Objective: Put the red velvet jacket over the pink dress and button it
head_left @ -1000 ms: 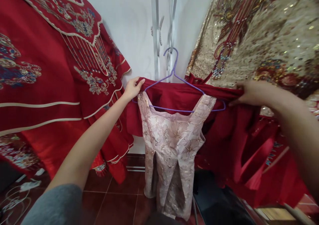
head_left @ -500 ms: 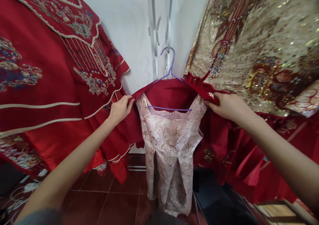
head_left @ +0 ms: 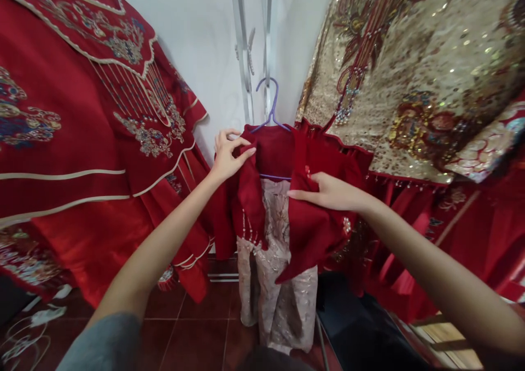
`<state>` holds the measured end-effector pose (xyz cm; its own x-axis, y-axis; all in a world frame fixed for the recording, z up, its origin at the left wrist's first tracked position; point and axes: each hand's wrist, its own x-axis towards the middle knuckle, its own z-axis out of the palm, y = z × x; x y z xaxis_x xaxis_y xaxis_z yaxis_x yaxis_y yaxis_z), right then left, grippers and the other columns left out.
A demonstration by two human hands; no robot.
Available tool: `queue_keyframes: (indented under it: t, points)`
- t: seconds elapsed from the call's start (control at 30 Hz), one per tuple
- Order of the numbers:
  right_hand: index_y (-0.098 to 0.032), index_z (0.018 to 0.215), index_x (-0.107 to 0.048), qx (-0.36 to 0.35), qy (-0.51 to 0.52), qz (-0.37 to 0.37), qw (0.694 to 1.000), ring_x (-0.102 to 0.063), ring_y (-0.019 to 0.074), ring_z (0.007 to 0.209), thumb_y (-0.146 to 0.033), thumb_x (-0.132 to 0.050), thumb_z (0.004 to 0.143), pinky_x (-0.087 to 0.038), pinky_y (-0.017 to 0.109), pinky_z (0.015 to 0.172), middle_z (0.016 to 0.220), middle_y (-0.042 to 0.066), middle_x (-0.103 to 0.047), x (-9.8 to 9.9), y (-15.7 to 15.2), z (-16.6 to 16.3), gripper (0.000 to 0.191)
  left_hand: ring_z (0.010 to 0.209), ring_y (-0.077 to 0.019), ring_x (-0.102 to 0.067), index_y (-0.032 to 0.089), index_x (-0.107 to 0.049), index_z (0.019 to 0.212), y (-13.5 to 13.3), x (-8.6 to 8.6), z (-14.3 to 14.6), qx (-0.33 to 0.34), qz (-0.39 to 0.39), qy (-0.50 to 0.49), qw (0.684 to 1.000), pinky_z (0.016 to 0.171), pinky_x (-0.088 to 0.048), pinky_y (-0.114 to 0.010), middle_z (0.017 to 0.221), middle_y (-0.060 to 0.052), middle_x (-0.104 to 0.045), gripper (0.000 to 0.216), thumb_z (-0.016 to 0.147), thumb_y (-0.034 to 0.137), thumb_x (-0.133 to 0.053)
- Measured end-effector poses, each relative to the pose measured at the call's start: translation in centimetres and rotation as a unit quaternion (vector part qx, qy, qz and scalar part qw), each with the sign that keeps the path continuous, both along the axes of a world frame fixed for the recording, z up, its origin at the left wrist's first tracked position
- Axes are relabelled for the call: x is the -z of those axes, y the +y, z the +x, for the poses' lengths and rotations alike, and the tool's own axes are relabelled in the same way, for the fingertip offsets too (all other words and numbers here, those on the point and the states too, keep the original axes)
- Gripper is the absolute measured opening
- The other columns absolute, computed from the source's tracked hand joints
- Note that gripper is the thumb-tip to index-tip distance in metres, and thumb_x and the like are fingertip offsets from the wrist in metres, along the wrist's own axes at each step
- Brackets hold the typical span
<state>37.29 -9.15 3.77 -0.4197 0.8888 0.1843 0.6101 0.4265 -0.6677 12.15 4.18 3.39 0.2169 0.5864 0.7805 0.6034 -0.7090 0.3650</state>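
A short red jacket (head_left: pixel 315 223) with beaded trim hangs on a purple wire hanger (head_left: pixel 273 105), over a pale pink brocade dress (head_left: pixel 287 300). The jacket's front is parted, so a strip of the dress shows between its two panels. My left hand (head_left: pixel 230 155) pinches the left front edge of the jacket near the collar, thumb and forefinger close together. Lower down, my right hand (head_left: pixel 330 191) has the right front panel between thumb and fingers. Part of that grip is hidden in the cloth folds.
Red embroidered garments (head_left: pixel 82 125) hang close on the left. A gold sequinned garment (head_left: pixel 402 97) hangs on the right. Metal uprights (head_left: pixel 241 42) stand behind the hanger. A black object (head_left: pixel 356 322) and white cables (head_left: pixel 28 338) lie low down, near the tiled floor (head_left: pixel 192 332).
Both hands have moved inward from the jacket's spread-out edges. The front panels have come forward over the dress's shoulders and bodice. My view has shifted slightly to the right.
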Motion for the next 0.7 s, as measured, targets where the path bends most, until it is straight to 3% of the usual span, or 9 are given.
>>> queue_keyframes:
  t: [0.07, 0.17, 0.27, 0.33, 0.43, 0.6, 0.7]
  points:
    - [-0.02, 0.083, -0.064, 0.05, -0.048, 0.033, 0.997, -0.065, 0.0228, 0.074, -0.056, -0.059, 0.08, -0.05, 0.034, 0.068, 0.082, 0.004, -0.07, 1.4, 0.6, 0.7, 0.036, 0.117, -0.0289, -0.044, 0.023, -0.068, 0.086, 1.4, 0.4, -1.0, -0.02, -0.041, 0.057, 0.997, 0.103, -0.032, -0.043, 0.115, -0.009, -0.055, 0.023, 0.078, 0.045, -0.066]
    - [-0.021, 0.093, -0.055, 0.142, -0.051, 0.117, 0.982, -0.064, 0.0221, 0.073, -0.046, -0.063, 0.076, -0.048, 0.034, 0.07, 0.082, 0.005, -0.067, 2.8, 1.7, 1.9, 0.032, 0.103, -0.0259, -0.05, 0.023, -0.068, 0.089, 2.3, 0.9, -2.4, 0.005, -0.112, 0.145, 0.983, 0.098, -0.036, -0.043, 0.096, -0.006, -0.055, 0.024, 0.081, 0.044, -0.061]
    - [-0.021, 0.099, -0.046, 0.169, -0.027, 0.206, 0.963, -0.062, 0.02, 0.073, -0.031, -0.059, 0.074, -0.046, 0.031, 0.07, 0.086, 0.005, -0.064, 3.3, 2.9, 1.8, 0.029, 0.103, -0.027, -0.048, 0.025, -0.067, 0.093, 1.2, 1.3, -2.3, -0.036, -0.103, 0.167, 0.98, 0.098, -0.034, -0.046, 0.092, -0.005, -0.05, 0.024, 0.083, 0.044, -0.057]
    - [-0.022, 0.092, -0.043, 0.169, -0.041, 0.253, 0.952, -0.058, 0.0194, 0.07, -0.024, -0.054, 0.073, -0.044, 0.03, 0.067, 0.081, 0.004, -0.061, 3.4, 3.6, 0.8, 0.022, 0.105, -0.0289, -0.046, 0.026, -0.066, 0.093, 0.0, 1.5, -1.7, -0.073, -0.099, 0.168, 0.978, 0.099, -0.031, -0.049, 0.093, -0.006, -0.049, 0.022, 0.084, 0.044, -0.056]
    - [-0.023, 0.081, -0.038, 0.139, -0.05, 0.266, 0.953, -0.053, 0.0178, 0.064, -0.021, -0.048, 0.073, -0.039, 0.028, 0.063, 0.069, 0.001, -0.053, 3.3, 4.5, -1.5, 0.014, 0.107, -0.0319, -0.045, 0.027, -0.066, 0.092, -1.6, 2.0, -0.6, -0.116, -0.095, 0.154, 0.977, 0.099, -0.029, -0.054, 0.095, -0.007, -0.048, 0.022, 0.085, 0.045, -0.055]
    - [-0.023, 0.082, -0.037, 0.046, 0.009, 0.239, 0.97, -0.051, 0.0142, 0.06, -0.021, -0.048, 0.074, -0.042, 0.027, 0.062, 0.068, -0.002, -0.051, 3.6, 4.6, -3.7, 0.014, 0.112, -0.0357, -0.044, 0.026, -0.066, 0.092, -1.8, 2.3, -0.4, -0.137, -0.074, 0.13, 0.979, 0.101, -0.026, -0.058, 0.101, -0.011, -0.05, 0.023, 0.084, 0.045, -0.057]
    - [-0.023, 0.086, -0.039, 0.042, 0.053, 0.2, 0.977, -0.055, 0.0148, 0.065, -0.022, -0.054, 0.07, -0.048, 0.03, 0.065, 0.079, 0.0, -0.055, 4.6, 4.8, -3.3, 0.022, 0.119, -0.0371, -0.04, 0.025, -0.064, 0.091, -2.1, 2.4, -0.3, -0.122, -0.072, 0.115, 0.983, 0.102, -0.027, -0.057, 0.113, -0.013, -0.049, 0.019, 0.085, 0.041, -0.057]
